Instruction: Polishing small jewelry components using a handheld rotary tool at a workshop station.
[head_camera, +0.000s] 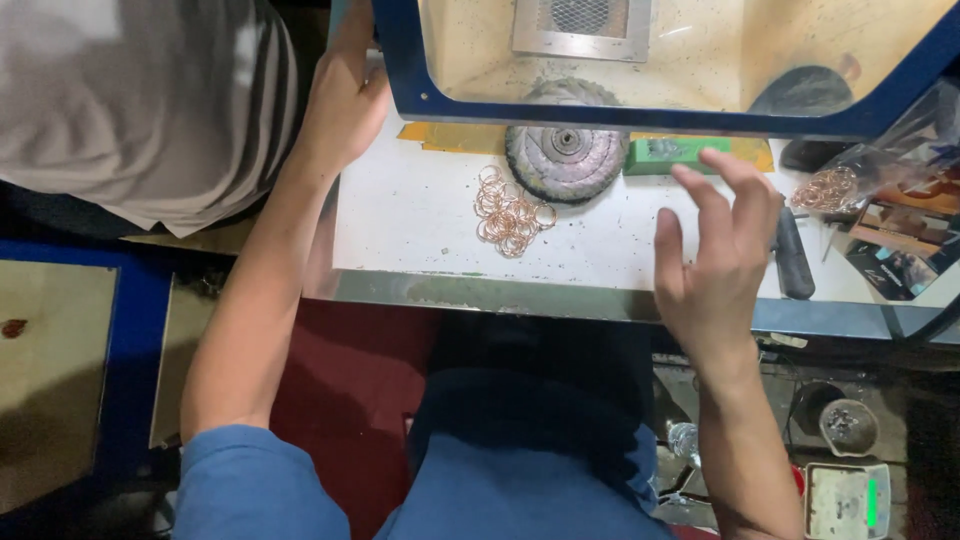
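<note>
A pile of several thin copper-coloured rings (510, 215) lies on the white work surface (420, 220), just left of a round cloth buffing wheel (566, 150). My right hand (715, 255) hovers above the surface's right part, fingers spread and empty, close to a green block of compound (665, 155). My left hand (345, 95) rests against the left edge of the blue-framed clear shield (640, 118), at its corner. Whether the fingers grip the frame is hidden.
A second heap of copper rings (825, 188) lies at the right near clear plastic bags. A dark tool handle (793, 255) lies beside my right hand. Another person in a striped grey shirt (150, 100) stands at the upper left. A small scale (848, 500) sits at the lower right.
</note>
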